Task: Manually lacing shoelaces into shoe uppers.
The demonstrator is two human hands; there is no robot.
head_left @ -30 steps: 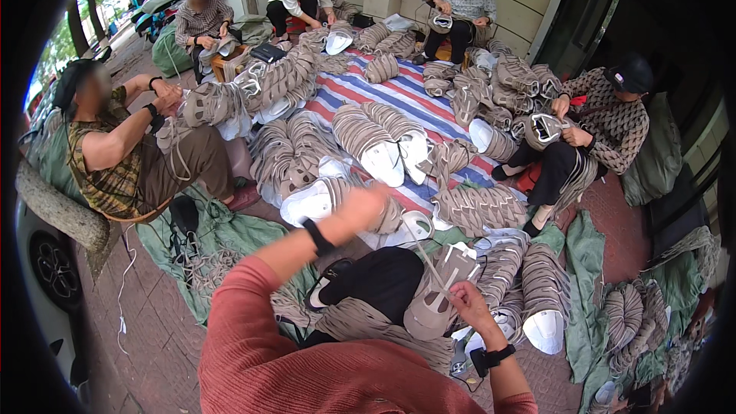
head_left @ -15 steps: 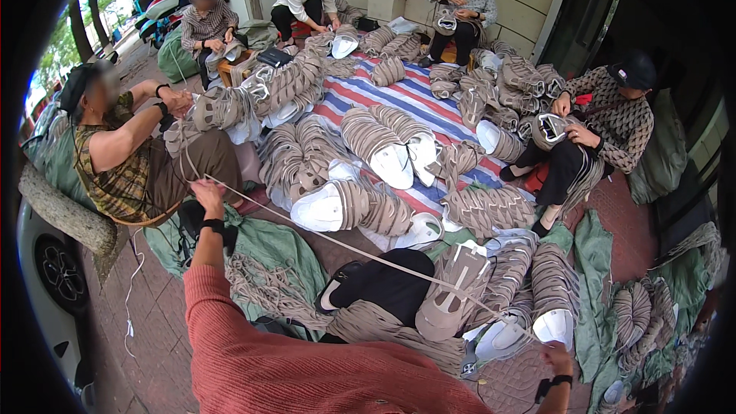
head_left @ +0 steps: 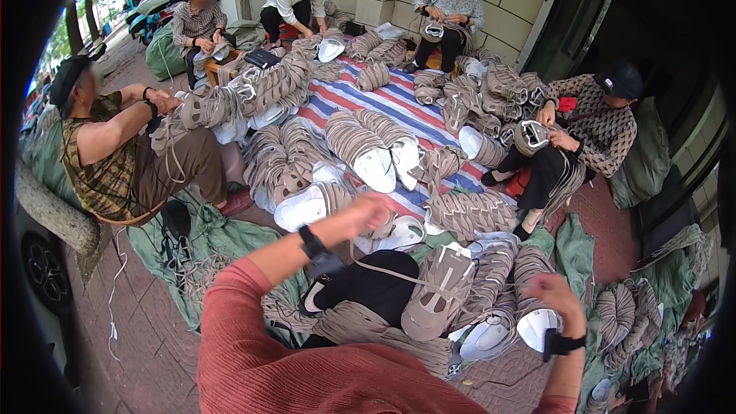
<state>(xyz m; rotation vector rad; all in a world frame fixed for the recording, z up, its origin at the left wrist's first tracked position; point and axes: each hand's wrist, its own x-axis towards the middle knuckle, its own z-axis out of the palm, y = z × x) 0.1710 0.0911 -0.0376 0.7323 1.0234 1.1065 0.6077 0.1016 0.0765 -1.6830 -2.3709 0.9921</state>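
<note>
L hand (head_left: 368, 213): frame ctr; clenched on lace (head_left: 383, 264)
R hand (head_left: 553, 294): lower right; grip indeterminate
Shoe upper (head_left: 437, 303): on lap, btwn hands

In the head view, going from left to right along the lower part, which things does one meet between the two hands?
left hand → taut lace → tan shoe upper → white sole → right hand

Soft even daylight, sharp centre (edges bent, black-rimmed)
</note>
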